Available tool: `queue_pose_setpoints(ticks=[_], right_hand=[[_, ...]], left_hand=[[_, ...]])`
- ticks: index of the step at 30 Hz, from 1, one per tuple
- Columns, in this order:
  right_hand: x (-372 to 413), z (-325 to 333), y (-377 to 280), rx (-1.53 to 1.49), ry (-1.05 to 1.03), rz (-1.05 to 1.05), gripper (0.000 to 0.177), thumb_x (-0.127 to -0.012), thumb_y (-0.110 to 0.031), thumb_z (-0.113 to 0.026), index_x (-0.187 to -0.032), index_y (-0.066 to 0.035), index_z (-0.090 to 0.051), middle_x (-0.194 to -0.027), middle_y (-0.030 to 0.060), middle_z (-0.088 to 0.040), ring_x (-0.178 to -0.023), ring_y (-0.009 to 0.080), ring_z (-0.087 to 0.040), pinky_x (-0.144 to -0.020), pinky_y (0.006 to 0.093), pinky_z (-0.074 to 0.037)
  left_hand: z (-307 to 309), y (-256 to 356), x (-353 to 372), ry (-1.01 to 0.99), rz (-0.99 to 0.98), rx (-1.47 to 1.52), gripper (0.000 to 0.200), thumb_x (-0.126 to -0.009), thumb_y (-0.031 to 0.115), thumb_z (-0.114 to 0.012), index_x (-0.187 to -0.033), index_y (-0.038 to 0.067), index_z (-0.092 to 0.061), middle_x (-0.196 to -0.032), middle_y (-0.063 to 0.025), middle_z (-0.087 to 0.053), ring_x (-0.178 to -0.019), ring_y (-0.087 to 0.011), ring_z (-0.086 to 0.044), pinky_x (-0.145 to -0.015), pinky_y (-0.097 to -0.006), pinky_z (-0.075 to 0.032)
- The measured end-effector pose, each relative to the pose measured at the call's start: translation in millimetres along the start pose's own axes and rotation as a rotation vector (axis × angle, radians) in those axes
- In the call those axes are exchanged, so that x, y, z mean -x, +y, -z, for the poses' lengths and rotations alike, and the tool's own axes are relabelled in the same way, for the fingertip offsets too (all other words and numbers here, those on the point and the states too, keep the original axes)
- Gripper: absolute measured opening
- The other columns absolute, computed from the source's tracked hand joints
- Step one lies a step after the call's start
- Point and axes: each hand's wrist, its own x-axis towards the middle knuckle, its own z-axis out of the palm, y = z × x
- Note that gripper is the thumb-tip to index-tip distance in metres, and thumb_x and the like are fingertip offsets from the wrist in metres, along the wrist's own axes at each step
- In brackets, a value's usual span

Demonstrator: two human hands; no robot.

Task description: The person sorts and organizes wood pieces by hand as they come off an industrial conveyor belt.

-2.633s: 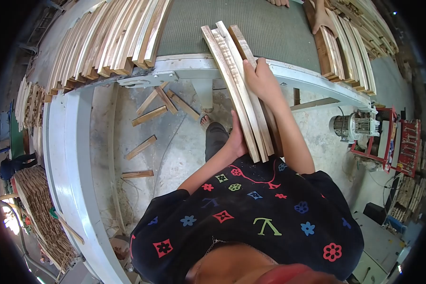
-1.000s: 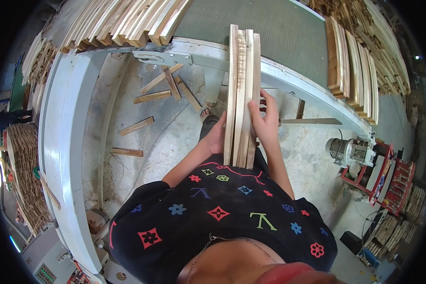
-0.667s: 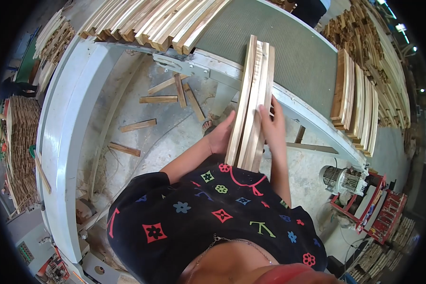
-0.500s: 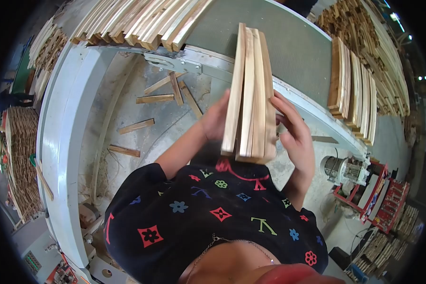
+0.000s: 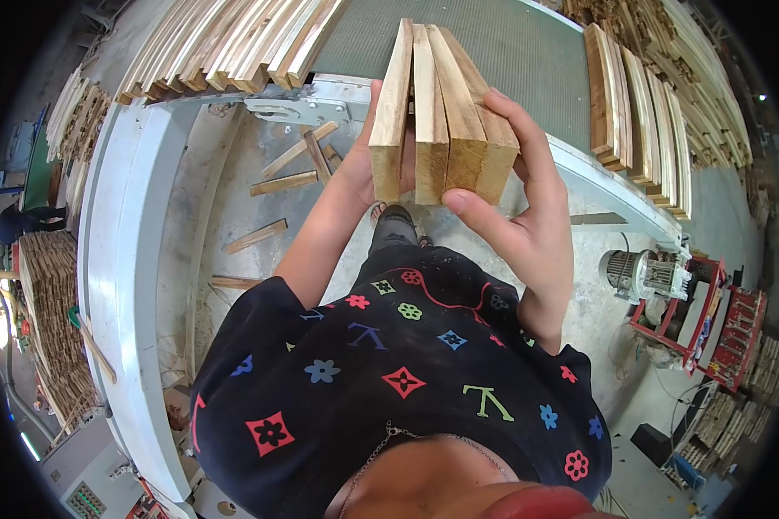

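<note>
Several wooden slats (image 5: 454, 117) stand side by side between my hands, their sawn ends turned toward me. A narrow gap separates the leftmost slat from the others. My left hand (image 5: 359, 164) grips the left side, its fingers mostly hidden behind the wood. On the right, my right hand (image 5: 528, 199) has the thumb pressed on the lower end faces and the fingers along the outer side. Beyond the bundle runs a green conveyor belt (image 5: 528, 65), with a row of slats (image 5: 234, 43) on its left and another stack of slats (image 5: 636, 121) on its right.
Loose wood offcuts (image 5: 284, 183) lie on the concrete floor below. A pale metal machine frame (image 5: 121, 303) curves along the left. An electric motor (image 5: 636, 272) and a red metal rack (image 5: 731, 337) stand at right. Another person (image 5: 28, 223) is far left.
The slats have tipped so their near ends now face me, and they are higher and slightly left. My right thumb has moved onto the end faces.
</note>
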Motion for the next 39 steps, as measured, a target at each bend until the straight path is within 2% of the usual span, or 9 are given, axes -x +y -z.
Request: queue_pose_setpoints(ticks=[3, 16, 17, 20, 22, 28, 32, 34, 39], right_hand=[[2, -2, 1, 0.004, -0.001, 0.001, 0.078, -0.077, -0.024, -0.085, -0.142, -0.004, -0.047, -0.142, 0.0247, -0.050, -0.118, 0.0330, -0.061, -0.098, 0.0404, -0.050], [19, 4, 10, 0.095, -0.133, 0.043, 0.072, -0.078, -0.028, -0.081, -0.139, -0.005, -0.051, -0.143, 0.0238, -0.049, -0.125, 0.0353, -0.055, -0.102, 0.0423, -0.046], [26, 5, 36, -0.026, -0.113, -0.021, 0.065, -0.083, -0.032, -0.078, -0.138, -0.006, -0.053, -0.140, 0.0245, -0.051, -0.123, 0.0350, -0.055, -0.102, 0.0431, -0.046], [19, -16, 58, -0.205, 0.044, -0.532, 0.067, -0.088, -0.037, -0.074, -0.140, -0.002, -0.050, -0.136, 0.0250, -0.053, -0.122, 0.0357, -0.055, -0.104, 0.0441, -0.045], [16, -40, 103, 0.063, -0.003, -0.355, 0.074, -0.090, -0.042, -0.071, -0.143, 0.003, -0.045, -0.136, 0.0274, -0.052, -0.125, 0.0398, -0.052, -0.106, 0.0457, -0.043], [-20, -99, 129, 0.707, -0.052, -0.288, 0.102, -0.079, -0.046, -0.074, -0.152, 0.007, -0.025, -0.136, 0.0381, -0.041, -0.124, 0.0517, -0.046, -0.101, 0.0521, -0.044], [-75, -118, 147, 0.818, -0.064, -0.317, 0.098, -0.078, -0.040, -0.071, -0.152, 0.005, -0.025, -0.132, 0.0396, -0.042, -0.119, 0.0517, -0.048, -0.095, 0.0533, -0.047], [-129, -125, 167, 0.808, -0.100, -0.387, 0.098, -0.079, -0.043, -0.070, -0.153, 0.004, -0.025, -0.132, 0.0388, -0.042, -0.120, 0.0522, -0.047, -0.095, 0.0537, -0.047], [-288, -152, 219, 0.616, -0.059, -0.589, 0.112, -0.075, -0.054, -0.078, -0.154, 0.003, -0.022, -0.137, 0.0369, -0.042, -0.127, 0.0493, -0.046, -0.103, 0.0539, -0.045]], left_hand=[[-33, -11, -3, 0.474, -0.045, -0.757, 0.090, -0.094, 0.078, -0.024, -0.155, 0.012, -0.030, -0.149, -0.0154, -0.046, -0.137, -0.0268, -0.048, -0.112, -0.0450, -0.044], [10, -30, 25, 0.449, 0.035, -0.449, 0.102, -0.088, 0.086, -0.022, -0.156, 0.011, -0.027, -0.147, -0.0210, -0.046, -0.131, -0.0376, -0.052, -0.102, -0.0564, -0.050], [12, -34, 32, 0.194, 0.091, -0.288, 0.093, -0.094, 0.078, -0.016, -0.157, 0.009, -0.024, -0.151, -0.0194, -0.043, -0.134, -0.0387, -0.050, -0.109, -0.0509, -0.045], [41, -52, 60, 0.276, 0.130, -0.156, 0.088, -0.097, 0.074, -0.018, -0.157, 0.010, -0.026, -0.149, -0.0181, -0.047, -0.131, -0.0399, -0.052, -0.108, -0.0523, -0.045], [56, -66, 68, 0.693, 0.061, -0.266, 0.081, -0.100, 0.069, -0.022, -0.155, 0.011, -0.030, -0.147, -0.0164, -0.049, -0.131, -0.0369, -0.052, -0.108, -0.0520, -0.045], [95, -59, 76, 0.681, 0.114, -0.139, 0.080, -0.099, 0.070, -0.032, -0.154, 0.013, -0.034, -0.148, -0.0114, -0.049, -0.133, -0.0293, -0.051, -0.109, -0.0500, -0.044], [98, -32, 67, 0.749, 0.022, -0.072, 0.085, -0.097, 0.072, -0.035, -0.154, 0.010, -0.034, -0.151, -0.0120, -0.046, -0.135, -0.0312, -0.049, -0.112, -0.0508, -0.039], [117, -20, 76, 0.535, -0.010, 0.136, 0.087, -0.095, 0.073, -0.038, -0.153, 0.007, -0.036, -0.151, -0.0131, -0.046, -0.137, -0.0326, -0.047, -0.115, -0.0496, -0.036], [138, -7, 124, 0.792, -0.092, -0.045, 0.087, -0.098, 0.071, -0.031, -0.150, 0.002, -0.038, -0.151, -0.0207, -0.046, -0.138, -0.0340, -0.046, -0.116, -0.0461, -0.035]])
